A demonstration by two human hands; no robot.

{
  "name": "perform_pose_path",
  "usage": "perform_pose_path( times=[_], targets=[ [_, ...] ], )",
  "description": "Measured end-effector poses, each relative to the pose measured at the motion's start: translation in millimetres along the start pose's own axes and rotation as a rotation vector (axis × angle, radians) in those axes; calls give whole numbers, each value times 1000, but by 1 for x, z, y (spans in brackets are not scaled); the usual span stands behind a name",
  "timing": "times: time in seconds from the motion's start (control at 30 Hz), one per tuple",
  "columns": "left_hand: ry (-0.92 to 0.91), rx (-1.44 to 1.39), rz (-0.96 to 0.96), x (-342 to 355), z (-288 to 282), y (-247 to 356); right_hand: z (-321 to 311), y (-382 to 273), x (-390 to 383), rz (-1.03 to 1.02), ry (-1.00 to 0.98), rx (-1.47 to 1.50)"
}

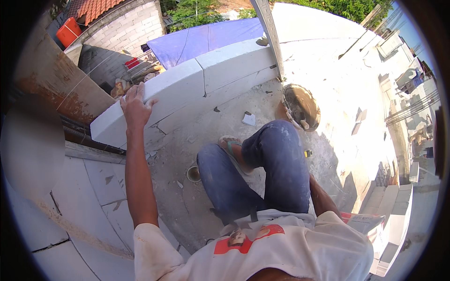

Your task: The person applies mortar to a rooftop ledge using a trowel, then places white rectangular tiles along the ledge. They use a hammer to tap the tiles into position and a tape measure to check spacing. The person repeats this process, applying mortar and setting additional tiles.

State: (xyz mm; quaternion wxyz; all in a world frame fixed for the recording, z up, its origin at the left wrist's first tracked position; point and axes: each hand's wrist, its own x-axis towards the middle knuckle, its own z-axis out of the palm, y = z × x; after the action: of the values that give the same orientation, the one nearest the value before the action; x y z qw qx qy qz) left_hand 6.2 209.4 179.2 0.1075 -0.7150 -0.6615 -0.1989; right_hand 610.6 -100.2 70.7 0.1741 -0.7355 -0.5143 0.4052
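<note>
My left hand [137, 107] lies on the top of a white block [176, 88] near its left end, fingers spread and pointing toward the far edge. That block sits in a low wall, end to end with another white block [234, 63]. Of my right arm only the forearm [323, 196] shows; the hand is hidden behind my right knee. A small yellow and black object [307, 153], too small to name, lies beside that knee. Beyond the knee stands a bucket [281, 111] with grey paste in it and a handle-like piece at its near rim.
A broken white chip [249, 119] and a small cup [193, 174] are on the dusty floor. An upright post [271, 35] rises behind the bucket. Stacked blocks [386, 206] stand at the right. Past the wall hangs a blue tarp [206, 42]; a block wall [89, 187] runs at the left.
</note>
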Motion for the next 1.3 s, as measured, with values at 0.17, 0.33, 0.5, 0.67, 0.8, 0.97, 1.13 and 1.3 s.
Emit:
perform_pose_path(
  times=[0.17, 0.33, 0.5, 0.67, 0.8, 0.97, 1.13, 1.3],
  targets=[
    [-76, -42, -59, 3, -14, 7, 41, 160, -82, 424, 100, -247],
    [-108, -10, -55, 0, -13, -4, 86, 150, -142, 420, 34, -389],
    [-87, -55, -59, 1, -12, 7, 67, 178, -118, 232, 98, -325],
    [-71, -23, -51, -2, -7, 2, -8, 56, -39, 33, 332, -296],
    [-76, -7, -46, -2, -13, -4, -61, 7, 43, -38, 488, -257],
    [-76, -44, -7, 2, -20, 19, -122, -24, 130, -45, 543, -537],
    [-72, -1, -75, 0, -17, 19, -142, -6, 217, 178, 128, -768],
    [73, 14, -206, -53, -8, 84, -132, 1, 231, 214, 5, -769]
  ],
)
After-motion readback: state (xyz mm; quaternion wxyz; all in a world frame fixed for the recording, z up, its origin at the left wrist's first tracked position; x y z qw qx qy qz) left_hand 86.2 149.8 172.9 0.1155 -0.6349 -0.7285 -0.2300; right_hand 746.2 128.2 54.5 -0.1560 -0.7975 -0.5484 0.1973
